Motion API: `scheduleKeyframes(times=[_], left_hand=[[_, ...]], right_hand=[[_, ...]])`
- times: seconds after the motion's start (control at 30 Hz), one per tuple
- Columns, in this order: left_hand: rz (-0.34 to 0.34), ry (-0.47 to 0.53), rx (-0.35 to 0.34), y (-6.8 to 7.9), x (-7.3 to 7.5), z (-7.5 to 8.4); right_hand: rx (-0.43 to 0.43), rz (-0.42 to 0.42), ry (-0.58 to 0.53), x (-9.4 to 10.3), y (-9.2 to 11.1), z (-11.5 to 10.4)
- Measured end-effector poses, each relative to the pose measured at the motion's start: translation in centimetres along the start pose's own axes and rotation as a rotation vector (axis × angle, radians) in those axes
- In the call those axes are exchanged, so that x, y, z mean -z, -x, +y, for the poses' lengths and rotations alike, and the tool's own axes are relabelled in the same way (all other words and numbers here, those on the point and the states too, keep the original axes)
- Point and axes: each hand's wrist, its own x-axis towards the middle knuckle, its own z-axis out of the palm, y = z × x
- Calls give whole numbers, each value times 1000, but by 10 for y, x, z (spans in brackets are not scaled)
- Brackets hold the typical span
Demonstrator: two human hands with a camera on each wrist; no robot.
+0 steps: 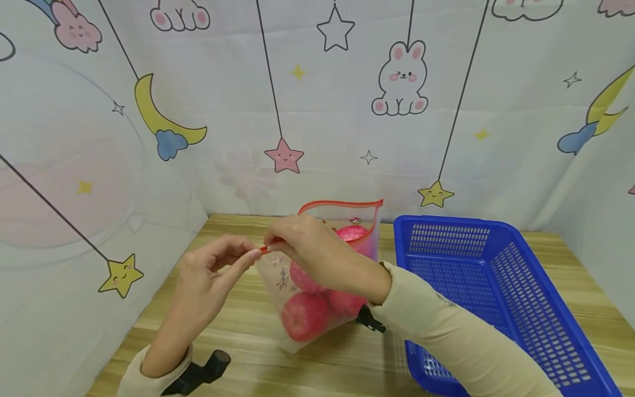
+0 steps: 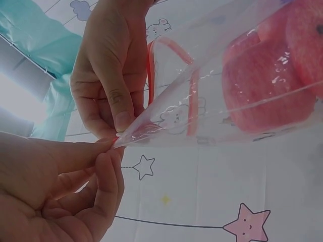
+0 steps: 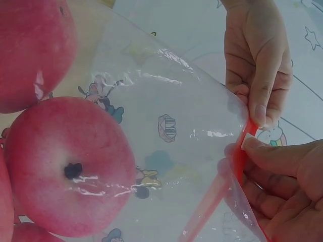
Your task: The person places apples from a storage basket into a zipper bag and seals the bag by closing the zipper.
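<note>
A clear zip bag [image 1: 273, 275] with a red zip edge and small cartoon prints stands on the table, holding several red apples [image 1: 305, 317]. My left hand [image 1: 208, 286] pinches the left corner of the bag's red edge between thumb and fingers. Right beside it, my right hand [image 1: 317, 253] pinches the same edge, and a small white zip slider [image 3: 247, 141] shows at its thumb in the right wrist view. Toward the right, the bag's mouth gapes. In the left wrist view the film is drawn taut from the corner to the apples [image 2: 267, 91].
A blue plastic basket [image 1: 516, 237] stands to the right of the bag, with the right forearm reaching across its near side. Beneath everything is a wood-grain table [image 1: 238, 353]. A printed cloth [image 1: 337, 110] hangs behind and along the sides.
</note>
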Motion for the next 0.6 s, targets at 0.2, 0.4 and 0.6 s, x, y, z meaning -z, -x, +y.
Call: scheduleKeyframes(times=[0.2,0.4,0.6], left_hand=[[2,-7,-4,0,0,0],[1,-1,-3,0,1,0],[5,-18,-6,1,1,0]], right_hand=[[-11,-6,5,0,0,0],[-12,-4,10,0,0,0],[-13,0,11,0,0,1]])
